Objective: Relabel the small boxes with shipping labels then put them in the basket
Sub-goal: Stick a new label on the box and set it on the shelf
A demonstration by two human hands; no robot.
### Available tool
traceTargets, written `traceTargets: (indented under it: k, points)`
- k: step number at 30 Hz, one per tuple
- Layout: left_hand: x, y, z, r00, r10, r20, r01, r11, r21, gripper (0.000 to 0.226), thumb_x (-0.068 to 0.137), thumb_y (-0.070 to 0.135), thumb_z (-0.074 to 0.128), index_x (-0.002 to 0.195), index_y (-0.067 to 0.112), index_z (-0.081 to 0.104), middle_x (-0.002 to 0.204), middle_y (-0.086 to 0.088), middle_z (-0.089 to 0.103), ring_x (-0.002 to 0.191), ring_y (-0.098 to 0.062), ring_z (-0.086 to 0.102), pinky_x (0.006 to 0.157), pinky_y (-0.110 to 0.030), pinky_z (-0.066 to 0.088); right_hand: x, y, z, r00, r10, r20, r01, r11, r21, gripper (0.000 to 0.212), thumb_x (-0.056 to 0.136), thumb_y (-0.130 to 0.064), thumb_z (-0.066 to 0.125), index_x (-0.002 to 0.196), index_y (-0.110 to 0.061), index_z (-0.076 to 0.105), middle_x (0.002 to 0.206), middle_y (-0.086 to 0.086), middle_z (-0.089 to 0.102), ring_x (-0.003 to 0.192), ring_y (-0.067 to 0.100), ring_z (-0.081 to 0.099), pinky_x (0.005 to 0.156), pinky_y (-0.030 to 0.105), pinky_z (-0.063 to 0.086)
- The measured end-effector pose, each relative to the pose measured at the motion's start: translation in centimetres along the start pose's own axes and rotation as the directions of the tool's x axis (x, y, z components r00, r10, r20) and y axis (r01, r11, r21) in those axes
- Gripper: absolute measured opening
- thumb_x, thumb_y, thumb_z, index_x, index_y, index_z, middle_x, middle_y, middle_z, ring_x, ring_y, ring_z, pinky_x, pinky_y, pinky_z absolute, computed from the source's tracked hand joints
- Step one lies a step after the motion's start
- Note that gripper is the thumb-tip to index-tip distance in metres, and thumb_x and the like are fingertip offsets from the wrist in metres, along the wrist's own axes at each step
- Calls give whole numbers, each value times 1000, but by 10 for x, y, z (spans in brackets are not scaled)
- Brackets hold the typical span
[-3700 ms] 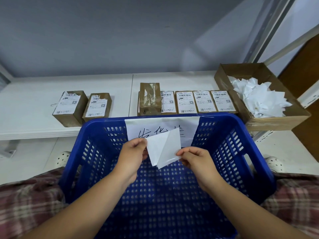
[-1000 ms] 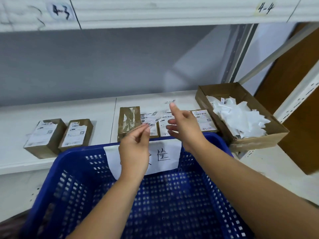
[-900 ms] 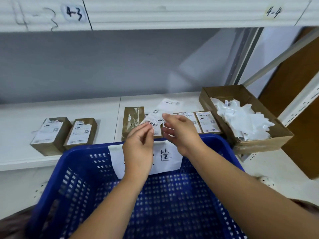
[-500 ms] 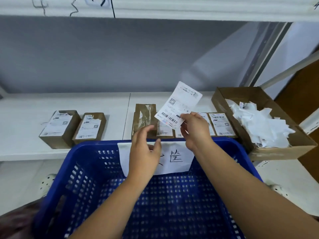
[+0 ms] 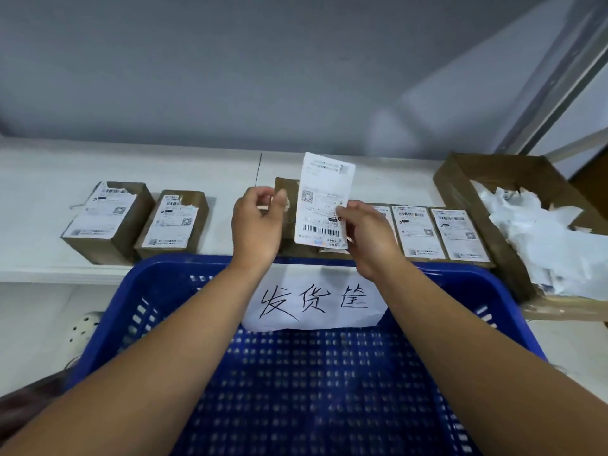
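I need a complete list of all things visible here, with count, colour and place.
shelf: one, white, behind the basket
basket: one, blue, nearest the camera
paper sign: one, white, basket's far wall
labelled boxes: two brown at left, at least two at right
plain box: one, brown, centre, partly hidden
cardboard tray: one, brown, far right
paper scraps: many, white, in the tray
shipping label: one, white, held upright
left hand: one, by the plain box, grip unclear
right hand: one, pinching the shipping label

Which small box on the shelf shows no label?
The brown box behind the left hand, beside the held shipping label: bare cardboard face. The two boxes at left and the row at right carry white labels.
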State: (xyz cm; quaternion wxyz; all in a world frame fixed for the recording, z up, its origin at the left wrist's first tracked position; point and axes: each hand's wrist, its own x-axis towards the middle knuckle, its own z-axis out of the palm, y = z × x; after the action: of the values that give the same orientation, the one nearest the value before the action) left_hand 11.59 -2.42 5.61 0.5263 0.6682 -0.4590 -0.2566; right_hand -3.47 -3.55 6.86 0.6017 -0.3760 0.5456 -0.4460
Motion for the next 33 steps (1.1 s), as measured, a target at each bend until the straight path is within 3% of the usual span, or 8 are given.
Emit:
traceTargets:
  k: [4,9,13,15,21,24,28,33]
  points:
    - [-3,19,-12,899,438,-28,-414,868,275,44,85,24,68,126,18,54,125,-6,44,114,-21,42,91,-20,33,2,-13,-2,976,-198,94,220,881,-419,18,93,-3,52,88,-17,62,94,9,71,91,31,69,81,43,56]
    - [-2,31,-18,584,781,222,-754,420,505,31,79,29,59,107,20,69,113,-5,62,106,-22,41,88,-39,29,-6,-42,-3,861,-302,410,502,369,-782,26,95,-7,49,105,-24,66,91,-3,64,88,18,58,78,31,46]
    - [-7,40,-21,649,712,268,-712,444,544,22,82,34,58,94,22,72,91,1,68,89,-24,57,83,-36,28,-19,-63,5,775,-263,575,617,115,-779,29,93,-5,51,112,-15,70,104,5,68,92,18,55,77,25,37]
    - [-10,48,-29,758,579,300,-643,586,492,22,86,33,63,104,23,70,94,2,69,92,-23,61,85,-35,35,-24,-68,7,767,-253,589,627,101,-773,28,93,-7,53,110,-17,71,105,3,69,91,17,55,77,24,38]
    - [-17,50,-41,918,336,209,-390,856,338,10,89,21,64,97,21,71,88,10,67,73,-4,58,64,-13,40,-29,-67,6,773,-431,465,571,154,-806,44,90,-14,64,132,-26,57,123,-1,60,113,16,55,93,20,38]
    - [-16,44,-42,981,148,127,-163,980,117,8,87,15,66,85,21,70,83,8,66,74,0,58,63,-6,39,-34,-60,6,775,-623,105,493,493,-717,53,89,-15,67,137,-28,48,134,1,45,114,11,49,94,19,37]
    - [-16,35,-38,987,-111,112,136,959,-249,17,86,7,66,76,21,66,83,-2,70,83,-21,67,79,-34,55,-37,-43,11,947,-236,-217,156,930,-333,46,88,-25,68,128,-28,43,123,5,51,105,20,55,85,33,45]
    - [-24,34,-29,954,-211,212,280,876,-391,16,90,0,59,81,13,62,80,0,66,67,-11,62,49,-15,49,-33,-22,16,989,117,-92,-123,991,-59,4,95,-17,60,93,-14,61,89,4,68,72,15,62,62,24,44]
